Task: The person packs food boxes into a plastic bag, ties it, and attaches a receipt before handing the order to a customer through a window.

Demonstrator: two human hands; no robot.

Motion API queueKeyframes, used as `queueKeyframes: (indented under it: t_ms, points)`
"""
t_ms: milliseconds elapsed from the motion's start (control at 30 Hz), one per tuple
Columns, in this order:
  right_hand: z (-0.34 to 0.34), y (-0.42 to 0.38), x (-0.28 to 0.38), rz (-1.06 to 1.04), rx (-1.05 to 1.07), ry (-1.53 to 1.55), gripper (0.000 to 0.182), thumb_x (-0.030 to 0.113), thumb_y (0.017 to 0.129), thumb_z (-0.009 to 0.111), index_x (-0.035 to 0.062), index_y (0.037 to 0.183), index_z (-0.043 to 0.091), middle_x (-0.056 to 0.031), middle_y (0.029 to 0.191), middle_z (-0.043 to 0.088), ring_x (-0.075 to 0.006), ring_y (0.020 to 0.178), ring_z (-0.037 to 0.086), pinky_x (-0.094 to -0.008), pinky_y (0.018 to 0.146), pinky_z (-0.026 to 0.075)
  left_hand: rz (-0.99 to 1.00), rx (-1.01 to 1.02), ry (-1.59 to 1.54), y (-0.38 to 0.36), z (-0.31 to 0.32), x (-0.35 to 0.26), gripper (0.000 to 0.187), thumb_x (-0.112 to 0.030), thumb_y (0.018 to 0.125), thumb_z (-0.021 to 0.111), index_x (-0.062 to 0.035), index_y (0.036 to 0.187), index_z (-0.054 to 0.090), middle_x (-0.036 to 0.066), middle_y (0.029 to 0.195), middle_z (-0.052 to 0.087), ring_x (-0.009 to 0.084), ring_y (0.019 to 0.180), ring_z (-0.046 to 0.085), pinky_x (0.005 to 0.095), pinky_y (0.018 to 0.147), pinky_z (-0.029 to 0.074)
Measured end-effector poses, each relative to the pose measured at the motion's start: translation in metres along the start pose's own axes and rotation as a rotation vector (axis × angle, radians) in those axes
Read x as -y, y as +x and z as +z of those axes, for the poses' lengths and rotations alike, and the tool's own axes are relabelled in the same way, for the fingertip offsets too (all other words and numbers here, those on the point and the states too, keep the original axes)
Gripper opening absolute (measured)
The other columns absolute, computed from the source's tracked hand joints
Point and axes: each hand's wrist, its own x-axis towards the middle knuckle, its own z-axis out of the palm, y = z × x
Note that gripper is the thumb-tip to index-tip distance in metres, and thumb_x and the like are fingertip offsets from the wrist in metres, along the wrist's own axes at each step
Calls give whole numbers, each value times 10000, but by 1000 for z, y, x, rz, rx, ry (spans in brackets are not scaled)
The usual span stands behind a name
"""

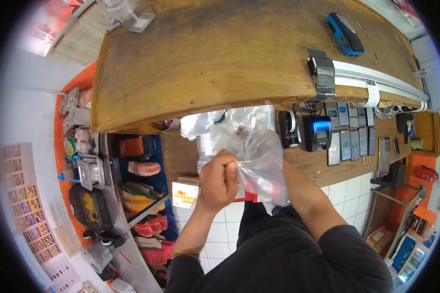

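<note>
My left hand (219,181) is closed in a fist on the edge of a clear plastic bag (261,168). The bag hangs loosely between my arms, crumpled and see-through, with something red showing through its lower part. My right forearm (305,193) reaches up behind the bag. The plastic covers my right hand, so its fingers cannot be made out. Beyond the bag, more clear plastic bags (200,124) lie on the lower counter (298,163).
A raised wooden counter (205,53) spans the far side. To the right are a black label printer (319,133), a tape dispenser (291,128) and several phones (345,145). A card box (185,194) sits left of my hand, near shelves of folded packets (144,168).
</note>
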Motion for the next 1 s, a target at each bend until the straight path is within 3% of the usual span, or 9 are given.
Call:
queueKeyframes:
  t_ms: [67,167,300,467,633,767,800,900,1000]
  points:
    - [-14,-27,25,-20,43,381,557,76,823,594,-24,1354,457,-249,1396,457,-327,1297,464,-388,1094,359,-175,-405,21,6,-5,-17,72,-6,966,457,-21,911,500,97,915,580,109,845,533,248,703,432]
    - [-35,-78,71,-35,33,1107,567,87,821,617,-17,1355,458,-247,1408,445,-318,1305,458,-389,1098,353,-329,-492,-380,3,-27,-6,69,19,952,471,-26,914,508,51,951,571,77,836,499,221,721,422]
    - [-52,-121,93,-732,-5,1747,599,144,783,740,55,1323,496,-182,1375,476,-328,1175,549,-435,1013,447,-402,-339,-355,-11,-40,-15,164,13,968,427,2,918,583,36,961,531,68,755,498,208,648,426]
    - [-47,-138,26,-1187,232,2038,630,319,807,755,60,1319,494,-129,1215,578,-280,1040,621,-417,908,513,-260,-131,-246,-26,-16,-36,435,26,870,618,37,1293,520,97,1235,522,144,1145,481,243,955,383]
    - [-76,-225,1,-391,-282,2004,389,284,900,668,57,1200,568,-67,976,661,-182,904,656,-370,807,551,-265,-79,-327,-55,13,-42,582,23,879,601,30,1419,386,164,1447,405,208,1330,375,297,1059,327]
    - [-89,-269,-7,-345,-546,1555,189,156,904,665,29,1042,645,-126,978,704,-162,838,679,-306,761,552,-518,-78,-243,-71,48,-52,627,-7,886,601,-19,1457,342,181,1441,423,253,1350,376,360,1095,311]
    - [-88,-280,-9,-240,-613,1576,129,95,878,687,14,974,657,-133,920,714,-161,745,679,-294,709,554,-396,-42,297,-84,57,-37,568,-14,879,611,-29,1410,409,173,1369,484,256,1280,449,361,1041,382]
    - [-78,-326,-10,-134,-635,1480,135,69,845,719,13,954,664,-139,910,713,-160,706,673,-281,663,548,-397,-121,418,-77,117,-87,471,-40,870,635,-6,1317,489,147,1290,529,223,1133,550,316,911,473]
    - [-54,-366,-15,-131,-503,1192,130,87,842,725,-13,905,669,-129,868,698,-157,775,676,-279,681,549,-522,120,-352,-70,196,-126,375,-135,838,734,-14,1168,604,69,992,662,112,811,629,251,700,516]
